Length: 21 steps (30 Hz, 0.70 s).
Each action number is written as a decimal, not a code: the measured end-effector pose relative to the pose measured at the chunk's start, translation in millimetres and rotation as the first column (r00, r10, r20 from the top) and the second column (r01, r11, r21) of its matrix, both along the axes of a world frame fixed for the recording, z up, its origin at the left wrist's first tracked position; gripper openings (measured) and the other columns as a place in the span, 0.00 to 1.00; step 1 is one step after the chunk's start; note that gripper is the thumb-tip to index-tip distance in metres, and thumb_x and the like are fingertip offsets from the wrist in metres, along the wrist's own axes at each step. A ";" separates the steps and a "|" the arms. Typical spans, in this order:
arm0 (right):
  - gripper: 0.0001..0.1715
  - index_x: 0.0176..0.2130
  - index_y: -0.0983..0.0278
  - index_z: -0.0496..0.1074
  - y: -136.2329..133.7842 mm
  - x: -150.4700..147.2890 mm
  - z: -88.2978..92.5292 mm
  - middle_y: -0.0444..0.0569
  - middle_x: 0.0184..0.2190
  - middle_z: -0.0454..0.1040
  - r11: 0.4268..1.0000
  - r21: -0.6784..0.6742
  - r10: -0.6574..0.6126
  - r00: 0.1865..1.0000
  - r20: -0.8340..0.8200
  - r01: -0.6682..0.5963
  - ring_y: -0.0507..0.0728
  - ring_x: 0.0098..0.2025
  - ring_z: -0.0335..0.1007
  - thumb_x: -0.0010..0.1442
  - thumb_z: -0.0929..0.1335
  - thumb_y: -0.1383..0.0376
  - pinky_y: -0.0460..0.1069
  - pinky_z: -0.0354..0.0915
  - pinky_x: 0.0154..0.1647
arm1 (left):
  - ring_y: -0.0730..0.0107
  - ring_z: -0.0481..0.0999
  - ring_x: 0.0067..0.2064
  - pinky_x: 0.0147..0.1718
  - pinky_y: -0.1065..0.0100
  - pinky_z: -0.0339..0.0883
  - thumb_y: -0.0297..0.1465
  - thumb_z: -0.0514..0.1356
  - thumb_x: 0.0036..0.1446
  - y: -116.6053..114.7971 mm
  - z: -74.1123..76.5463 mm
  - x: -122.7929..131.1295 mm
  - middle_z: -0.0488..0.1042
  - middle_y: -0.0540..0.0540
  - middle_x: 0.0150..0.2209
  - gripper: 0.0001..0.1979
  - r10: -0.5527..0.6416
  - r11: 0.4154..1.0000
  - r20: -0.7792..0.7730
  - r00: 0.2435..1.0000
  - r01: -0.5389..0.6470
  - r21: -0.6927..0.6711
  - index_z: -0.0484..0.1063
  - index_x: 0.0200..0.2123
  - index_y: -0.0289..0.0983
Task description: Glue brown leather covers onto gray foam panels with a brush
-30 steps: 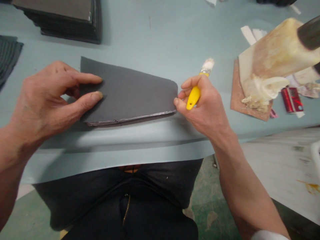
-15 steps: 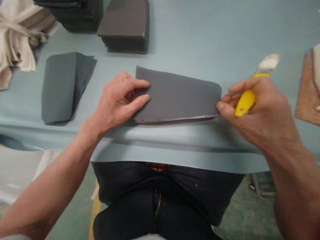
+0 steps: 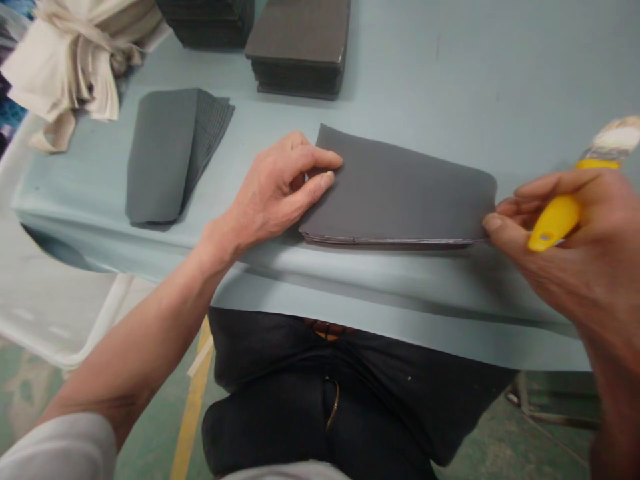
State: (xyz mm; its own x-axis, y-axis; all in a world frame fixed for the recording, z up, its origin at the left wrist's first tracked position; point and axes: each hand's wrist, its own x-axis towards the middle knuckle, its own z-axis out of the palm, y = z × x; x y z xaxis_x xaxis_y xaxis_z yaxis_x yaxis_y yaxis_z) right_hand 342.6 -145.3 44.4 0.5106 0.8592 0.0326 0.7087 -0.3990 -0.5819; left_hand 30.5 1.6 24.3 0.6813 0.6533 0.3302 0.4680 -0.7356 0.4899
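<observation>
Atop the stack (image 3: 405, 190) rest left fingers (image 3: 316, 189), narrowly parted; right fingers (image 3: 504, 231), holding a brush (image 3: 555, 223), touch the stack's right end.

Yellow-handled brush (image 3: 557, 223), three o'clock: mid-handle concealed by right hand (image 3: 600, 247), itself cropped by frame edge. Dark stack (image 3: 210, 27), eleven o'clock: top cut off.

No readable text, no legible labels, brands; no numbers
</observation>
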 end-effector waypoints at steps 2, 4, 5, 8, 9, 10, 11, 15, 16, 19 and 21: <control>0.26 0.40 0.56 0.71 -0.5 0.1 0.7 0.48 0.38 0.81 1.000 0.003 0.012 1.000 0.012 -0.012 0.62 0.37 0.82 0.42 0.73 0.48 0.66 0.78 0.50 | 0.59 0.78 0.40 0.42 0.54 0.75 0.40 0.59 0.74 0.2 -0.4 -0.2 0.80 0.44 0.39 0.15 -0.008 1.000 -0.018 1.000 0.008 -0.012 0.82 0.55 0.44; 0.25 0.40 0.55 0.71 -1.2 0.3 1.0 0.48 0.37 0.81 1.000 0.006 0.023 1.000 0.003 -0.023 0.61 0.37 0.82 0.43 0.73 0.49 0.65 0.79 0.49 | 0.60 0.77 0.39 0.42 0.55 0.74 0.40 0.59 0.74 0.4 -1.5 0.0 0.80 0.45 0.40 0.15 -0.008 1.000 -0.017 1.000 0.008 -0.014 0.82 0.55 0.44; 0.25 0.40 0.56 0.71 -1.4 0.3 0.9 0.48 0.37 0.81 1.000 0.003 0.022 1.000 -0.003 -0.022 0.61 0.37 0.81 0.44 0.73 0.49 0.65 0.79 0.49 | 0.60 0.77 0.39 0.42 0.55 0.74 0.40 0.59 0.74 0.4 -2.2 0.2 0.80 0.45 0.40 0.14 -0.006 1.000 -0.007 1.000 0.006 -0.011 0.82 0.55 0.43; 0.24 0.39 0.56 0.71 -1.9 1.1 -0.9 0.47 0.36 0.79 1.000 0.010 0.020 1.000 0.002 -0.020 0.60 0.35 0.80 0.44 0.74 0.50 0.64 0.79 0.47 | 0.62 0.77 0.40 0.43 0.56 0.74 0.39 0.60 0.74 0.6 -4.0 0.8 0.81 0.45 0.42 0.14 0.004 1.000 0.015 1.000 -0.004 -0.015 0.82 0.54 0.42; 0.23 0.39 0.56 0.71 -2.2 1.7 -1.9 0.47 0.36 0.79 0.999 0.021 0.024 1.000 0.016 -0.025 0.59 0.35 0.79 0.44 0.75 0.50 0.64 0.79 0.46 | 0.62 0.77 0.40 0.43 0.56 0.74 0.39 0.60 0.74 0.6 -4.4 1.1 0.82 0.45 0.42 0.14 0.003 1.000 0.012 1.000 -0.002 -0.025 0.82 0.54 0.42; 0.22 0.38 0.56 0.72 -2.6 2.5 -3.0 0.47 0.36 0.79 0.999 0.030 0.033 0.999 0.032 -0.034 0.59 0.35 0.79 0.45 0.75 0.51 0.63 0.78 0.45 | 0.62 0.77 0.40 0.43 0.56 0.74 0.39 0.61 0.74 0.5 -4.6 1.5 0.82 0.45 0.42 0.14 -0.001 0.999 0.011 1.000 0.001 -0.033 0.82 0.54 0.42; 0.21 0.38 0.56 0.72 -3.2 3.4 -4.0 0.47 0.36 0.78 0.998 0.039 0.043 0.998 0.051 -0.045 0.59 0.35 0.78 0.46 0.75 0.52 0.62 0.78 0.44 | 0.62 0.77 0.40 0.43 0.56 0.75 0.39 0.61 0.74 0.3 -4.7 1.8 0.82 0.45 0.42 0.13 0.001 0.999 0.015 1.000 0.000 -0.037 0.82 0.54 0.42; 0.17 0.39 0.55 0.72 -5.5 6.5 -5.5 0.47 0.35 0.79 0.990 0.079 0.105 0.988 0.112 -0.114 0.59 0.35 0.78 0.50 0.74 0.53 0.60 0.77 0.42 | 0.59 0.79 0.41 0.44 0.54 0.75 0.36 0.61 0.73 -1.7 -4.4 3.2 0.82 0.44 0.42 0.12 0.003 0.999 0.056 0.998 -0.001 -0.033 0.82 0.53 0.42; 0.17 0.39 0.55 0.72 -5.5 6.7 -5.1 0.47 0.35 0.79 0.989 0.084 0.114 0.988 0.106 -0.123 0.59 0.35 0.78 0.50 0.74 0.53 0.60 0.77 0.41 | 0.59 0.79 0.42 0.44 0.54 0.75 0.35 0.62 0.73 -2.4 -4.4 3.4 0.82 0.44 0.42 0.11 0.006 0.999 0.057 0.998 -0.004 -0.038 0.82 0.53 0.43; 0.18 0.37 0.56 0.71 -3.7 5.1 -3.5 0.47 0.35 0.80 0.995 0.049 0.089 0.995 0.050 -0.091 0.60 0.35 0.79 0.47 0.75 0.54 0.62 0.78 0.43 | 0.57 0.80 0.43 0.44 0.54 0.75 0.35 0.61 0.73 -3.6 -4.4 3.9 0.82 0.44 0.42 0.11 0.026 0.998 0.050 0.998 -0.024 -0.053 0.82 0.53 0.45; 0.20 0.36 0.56 0.71 -1.8 3.3 -2.6 0.48 0.35 0.80 0.999 0.017 0.042 0.999 0.028 -0.042 0.61 0.36 0.80 0.44 0.74 0.53 0.64 0.78 0.46 | 0.57 0.80 0.43 0.45 0.54 0.75 0.35 0.62 0.73 -3.6 -4.6 4.0 0.82 0.43 0.41 0.10 0.021 0.999 0.054 0.998 -0.019 -0.045 0.82 0.52 0.44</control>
